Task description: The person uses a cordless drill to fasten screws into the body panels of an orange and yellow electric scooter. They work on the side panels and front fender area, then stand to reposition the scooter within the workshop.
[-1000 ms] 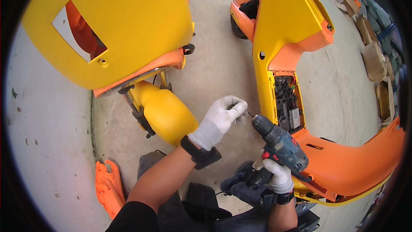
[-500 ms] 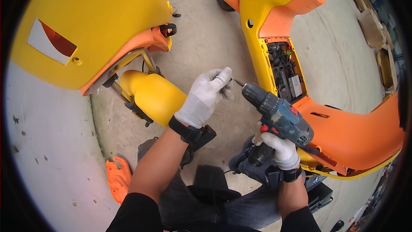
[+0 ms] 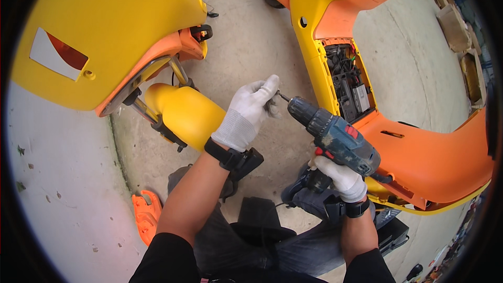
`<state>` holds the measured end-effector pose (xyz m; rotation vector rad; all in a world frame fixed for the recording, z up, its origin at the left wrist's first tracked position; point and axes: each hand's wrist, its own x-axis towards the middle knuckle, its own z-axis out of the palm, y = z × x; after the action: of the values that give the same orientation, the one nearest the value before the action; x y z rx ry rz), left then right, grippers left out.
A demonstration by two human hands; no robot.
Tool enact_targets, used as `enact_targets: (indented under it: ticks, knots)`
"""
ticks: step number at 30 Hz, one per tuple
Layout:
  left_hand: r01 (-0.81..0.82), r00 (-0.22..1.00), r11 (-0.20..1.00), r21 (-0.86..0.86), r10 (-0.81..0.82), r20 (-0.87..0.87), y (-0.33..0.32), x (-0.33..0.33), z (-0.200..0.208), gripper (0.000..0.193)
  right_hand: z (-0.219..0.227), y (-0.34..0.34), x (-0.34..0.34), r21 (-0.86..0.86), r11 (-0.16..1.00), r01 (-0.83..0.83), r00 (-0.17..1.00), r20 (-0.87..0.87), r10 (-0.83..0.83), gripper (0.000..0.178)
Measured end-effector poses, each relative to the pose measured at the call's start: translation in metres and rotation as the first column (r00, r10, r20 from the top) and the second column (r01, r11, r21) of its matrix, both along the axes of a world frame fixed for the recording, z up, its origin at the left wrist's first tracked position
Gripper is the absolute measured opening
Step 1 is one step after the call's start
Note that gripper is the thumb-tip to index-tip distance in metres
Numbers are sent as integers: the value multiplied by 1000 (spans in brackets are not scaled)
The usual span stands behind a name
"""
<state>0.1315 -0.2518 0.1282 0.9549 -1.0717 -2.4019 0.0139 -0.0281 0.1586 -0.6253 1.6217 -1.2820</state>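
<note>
My right hand [image 3: 340, 177], in a white work glove, is wrapped round the grip of a blue and black cordless drill [image 3: 343, 141]. The drill points up and to the left, and a thin dark bit [image 3: 283, 96] sticks out of its chuck. At the tip of that bit is my gloved left hand [image 3: 255, 99], with thumb and fingers pinched together. Its fingertips are dirty grey. Whatever they hold is too small to make out. Right of the drill lies an orange and yellow scooter body [image 3: 419, 152], its open compartment [image 3: 350, 86] showing dark wiring and black modules.
At the left stands another yellow scooter's front panel [image 3: 120, 26] above a yellow mudguard [image 3: 188, 115]. An orange plastic part [image 3: 147, 212] lies beside the white wall [image 3: 57, 178]. Cardboard boxes [image 3: 455, 29] line the far right. Under me is a black seat [image 3: 259, 217].
The drill has shifted slightly left and up, bringing its bit up to my left fingertips. My left hand has moved a little up and left, still pinched.
</note>
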Motion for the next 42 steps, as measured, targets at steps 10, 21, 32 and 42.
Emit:
enact_targets:
  ticks: [10,21,32,42]
  knots:
    - [44,986,999,-19,-41,164,-5,1,-7,33,-11,10,-3,-132,983,-125,884,-466,49,26]
    - [34,981,997,72,-47,190,3,-2,-21,29,-1,-4,-11,-25,981,-194,765,-630,136,28]
    - [-40,995,983,177,23,94,13,-10,-22,25,-20,15,-4,-67,996,-56,973,-228,39,34]
    - [-53,998,992,113,57,-36,14,-11,-19,24,5,1,-5,-21,997,76,989,130,-73,19]
